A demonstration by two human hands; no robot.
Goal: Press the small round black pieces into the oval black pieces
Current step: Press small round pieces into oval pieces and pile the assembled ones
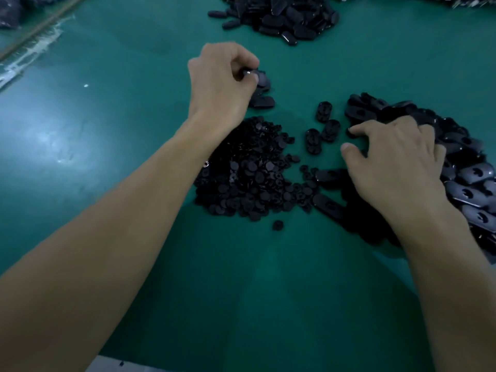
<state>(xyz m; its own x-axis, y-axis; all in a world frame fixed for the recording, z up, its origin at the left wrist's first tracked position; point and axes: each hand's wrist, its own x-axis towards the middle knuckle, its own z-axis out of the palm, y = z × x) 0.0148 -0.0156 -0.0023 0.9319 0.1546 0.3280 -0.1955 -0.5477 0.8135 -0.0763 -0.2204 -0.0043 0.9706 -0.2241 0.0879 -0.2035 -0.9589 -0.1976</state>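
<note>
Head view of the green table with both forearms reaching forward. The left hand is closed, its fingers curled under and pinching a small glinting piece at the fingertips; what this piece is cannot be made out. It is held against an oval black piece that lies at the fingertips, and a second oval piece lies just nearer, beside the heel of the same hand. The right hand lies palm down with fingers spread and bent over the near edge of the right-hand pile of oval pieces. Its forefinger tip touches the pile's edge and its thumb is held apart; whether the far fingers grip any piece is hidden. The heap of small round black pieces lies between the two hands, partly beneath the left wrist and forearm, with a stray round piece just nearer the person. Three loose oval pieces lie hollow side up between the heap and the right fingertips. A far pile of oval pieces lies beyond both hands, well apart from them.
</note>
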